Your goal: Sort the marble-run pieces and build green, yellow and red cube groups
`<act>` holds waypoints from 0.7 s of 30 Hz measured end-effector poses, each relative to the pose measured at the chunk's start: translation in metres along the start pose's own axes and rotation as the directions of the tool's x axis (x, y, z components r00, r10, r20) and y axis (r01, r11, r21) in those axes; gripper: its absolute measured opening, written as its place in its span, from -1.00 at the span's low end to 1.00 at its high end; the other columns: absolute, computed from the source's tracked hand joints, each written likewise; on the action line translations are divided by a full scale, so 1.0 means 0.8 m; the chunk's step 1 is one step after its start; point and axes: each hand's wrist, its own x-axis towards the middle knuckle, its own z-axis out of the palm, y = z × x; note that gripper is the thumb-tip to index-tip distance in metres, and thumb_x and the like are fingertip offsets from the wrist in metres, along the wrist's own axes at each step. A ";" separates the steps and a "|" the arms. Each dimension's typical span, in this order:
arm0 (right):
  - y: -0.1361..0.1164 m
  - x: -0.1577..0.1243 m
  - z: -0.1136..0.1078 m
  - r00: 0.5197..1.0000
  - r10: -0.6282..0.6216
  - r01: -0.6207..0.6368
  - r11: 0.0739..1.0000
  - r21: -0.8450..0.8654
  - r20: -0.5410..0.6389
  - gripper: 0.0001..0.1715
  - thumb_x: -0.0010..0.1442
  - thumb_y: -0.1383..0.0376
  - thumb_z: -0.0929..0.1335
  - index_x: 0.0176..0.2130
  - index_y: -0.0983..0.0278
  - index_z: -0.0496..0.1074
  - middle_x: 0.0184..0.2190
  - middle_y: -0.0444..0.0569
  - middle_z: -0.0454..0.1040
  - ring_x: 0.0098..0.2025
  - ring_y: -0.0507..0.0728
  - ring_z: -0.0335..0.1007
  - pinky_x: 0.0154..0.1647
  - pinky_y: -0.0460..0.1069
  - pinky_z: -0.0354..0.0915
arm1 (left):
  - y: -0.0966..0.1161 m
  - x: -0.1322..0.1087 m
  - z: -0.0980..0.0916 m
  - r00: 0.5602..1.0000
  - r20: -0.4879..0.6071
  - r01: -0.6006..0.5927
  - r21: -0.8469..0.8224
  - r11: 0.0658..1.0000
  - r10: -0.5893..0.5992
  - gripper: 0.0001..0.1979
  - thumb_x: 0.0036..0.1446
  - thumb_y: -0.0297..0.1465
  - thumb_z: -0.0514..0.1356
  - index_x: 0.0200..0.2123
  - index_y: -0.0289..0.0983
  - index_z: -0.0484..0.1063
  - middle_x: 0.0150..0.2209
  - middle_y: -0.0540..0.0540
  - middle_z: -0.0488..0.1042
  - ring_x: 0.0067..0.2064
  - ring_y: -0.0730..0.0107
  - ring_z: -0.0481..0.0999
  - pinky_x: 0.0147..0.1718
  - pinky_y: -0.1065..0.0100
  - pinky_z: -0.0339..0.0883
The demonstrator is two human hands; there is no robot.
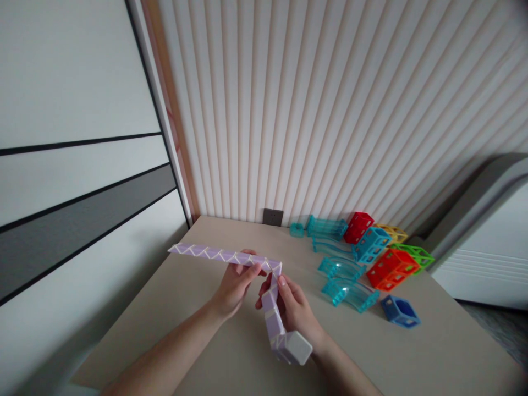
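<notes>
A lilac and white twisting snake puzzle is held above the table by both hands. Its long straight section stretches to the left, then bends sharply and runs down toward me, ending in a folded part with a pale end face. My left hand is closed on the straight section, thumb on top, just left of the bend. Below the bend, my right hand grips the downward section between thumb and fingers. Some fingertips of both hands are hidden behind the puzzle.
On the right of the table lie clear teal track pieces, a red-orange block, a light blue block, a red block and a blue piece. A dark wall socket sits behind. A white cabinet borders the left.
</notes>
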 end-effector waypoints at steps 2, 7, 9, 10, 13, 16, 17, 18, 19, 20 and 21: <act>-0.002 -0.001 0.005 0.998 0.015 -0.019 0.997 0.074 0.058 -0.51 0.25 -0.12 0.38 -0.22 0.25 0.46 -0.37 -0.04 0.56 -0.35 0.13 0.55 -0.38 -0.03 0.39 | -0.004 -0.002 0.000 0.992 0.055 0.117 -0.056 0.992 -0.114 -0.50 -0.03 -0.16 0.47 -0.10 -0.24 0.40 -0.53 0.10 0.42 -0.59 0.58 0.33 -0.61 0.53 0.19; 0.002 -0.002 0.009 0.990 0.068 -0.084 0.987 0.135 0.121 -0.54 0.22 -0.08 0.44 -0.18 0.24 0.42 -0.37 -0.07 0.53 -0.36 0.10 0.51 -0.33 -0.03 0.38 | -0.016 -0.002 0.000 0.974 0.097 0.214 -0.070 0.974 -0.206 -0.53 0.02 -0.07 0.41 -0.17 -0.30 0.46 -0.71 0.12 0.33 -0.74 0.56 0.19 -0.81 0.55 0.03; 0.004 -0.001 0.005 0.994 0.067 -0.077 0.991 0.113 0.088 -0.54 0.22 -0.09 0.44 -0.21 0.24 0.40 -0.42 -0.11 0.50 -0.44 0.06 0.46 -0.40 -0.06 0.34 | -0.016 -0.002 0.002 0.974 0.143 0.189 -0.088 0.978 -0.175 -0.59 0.07 -0.08 0.38 -0.23 -0.31 0.48 -0.67 0.04 0.40 -0.72 0.46 0.31 -0.80 0.47 0.20; 0.005 -0.001 0.003 0.995 0.067 -0.073 0.993 0.093 0.073 -0.54 0.23 -0.09 0.43 -0.23 0.24 0.39 -0.45 -0.13 0.49 -0.48 0.03 0.42 -0.45 -0.08 0.31 | -0.016 -0.001 0.004 0.973 0.172 0.175 -0.098 0.980 -0.156 -0.62 0.10 -0.10 0.36 -0.25 -0.32 0.49 -0.65 0.01 0.43 -0.70 0.42 0.35 -0.78 0.42 0.27; 0.004 0.001 -0.004 0.996 0.070 -0.072 0.997 0.023 0.060 -0.52 0.24 -0.10 0.41 -0.26 0.26 0.37 -0.50 -0.15 0.45 -0.55 -0.02 0.33 -0.53 -0.13 0.21 | -0.011 -0.001 0.007 0.967 0.225 0.151 -0.129 0.980 -0.119 -0.63 0.16 -0.11 0.32 -0.26 -0.35 0.54 -0.60 -0.05 0.46 -0.65 0.37 0.43 -0.71 0.37 0.36; 0.000 0.003 -0.009 0.996 0.064 -0.063 0.998 -0.016 0.060 -0.49 0.23 -0.12 0.42 -0.26 0.28 0.38 -0.51 -0.17 0.43 -0.56 -0.04 0.29 -0.55 -0.14 0.17 | -0.010 -0.001 0.005 0.964 0.245 0.143 -0.151 0.978 -0.104 -0.59 0.16 -0.09 0.31 -0.25 -0.38 0.57 -0.56 -0.08 0.49 -0.60 0.34 0.47 -0.62 0.34 0.42; -0.001 0.004 -0.010 0.997 0.055 -0.054 0.998 -0.021 0.062 -0.48 0.22 -0.12 0.42 -0.27 0.28 0.38 -0.51 -0.17 0.42 -0.56 -0.05 0.28 -0.56 -0.15 0.17 | -0.011 0.000 0.004 0.963 0.250 0.141 -0.157 0.978 -0.099 -0.59 0.16 -0.09 0.31 -0.23 -0.38 0.58 -0.53 -0.09 0.51 -0.58 0.33 0.49 -0.59 0.32 0.43; -0.003 0.005 -0.011 0.997 0.046 -0.044 0.999 -0.024 0.063 -0.47 0.21 -0.12 0.43 -0.29 0.29 0.37 -0.52 -0.17 0.41 -0.56 -0.06 0.27 -0.56 -0.15 0.16 | -0.013 0.000 0.002 0.964 0.250 0.138 -0.167 0.976 -0.094 -0.59 0.15 -0.09 0.32 -0.19 -0.37 0.58 -0.49 -0.10 0.53 -0.55 0.32 0.51 -0.55 0.30 0.45; -0.004 0.005 -0.011 0.997 0.042 -0.040 0.999 -0.023 0.064 -0.46 0.21 -0.13 0.43 -0.30 0.29 0.37 -0.52 -0.17 0.40 -0.57 -0.06 0.26 -0.56 -0.15 0.15 | -0.015 0.001 0.001 0.964 0.248 0.139 -0.177 0.974 -0.093 -0.58 0.15 -0.10 0.33 -0.15 -0.35 0.58 -0.45 -0.11 0.54 -0.53 0.32 0.53 -0.52 0.29 0.47; -0.005 0.005 -0.011 0.997 0.047 -0.046 0.999 -0.018 0.065 -0.46 0.21 -0.13 0.43 -0.31 0.29 0.37 -0.53 -0.17 0.39 -0.58 -0.07 0.25 -0.57 -0.16 0.15 | -0.016 0.001 0.000 0.966 0.241 0.141 -0.188 0.972 -0.094 -0.58 0.14 -0.10 0.34 -0.11 -0.33 0.57 -0.41 -0.11 0.56 -0.52 0.32 0.54 -0.50 0.29 0.48; -0.005 0.005 -0.010 0.996 0.061 -0.060 0.998 -0.011 0.066 -0.45 0.21 -0.14 0.42 -0.31 0.29 0.36 -0.53 -0.18 0.39 -0.59 -0.07 0.24 -0.58 -0.15 0.15 | -0.017 0.001 -0.001 0.967 0.235 0.145 -0.194 0.970 -0.098 -0.58 0.14 -0.11 0.34 -0.09 -0.32 0.56 -0.39 -0.11 0.56 -0.51 0.32 0.54 -0.50 0.29 0.48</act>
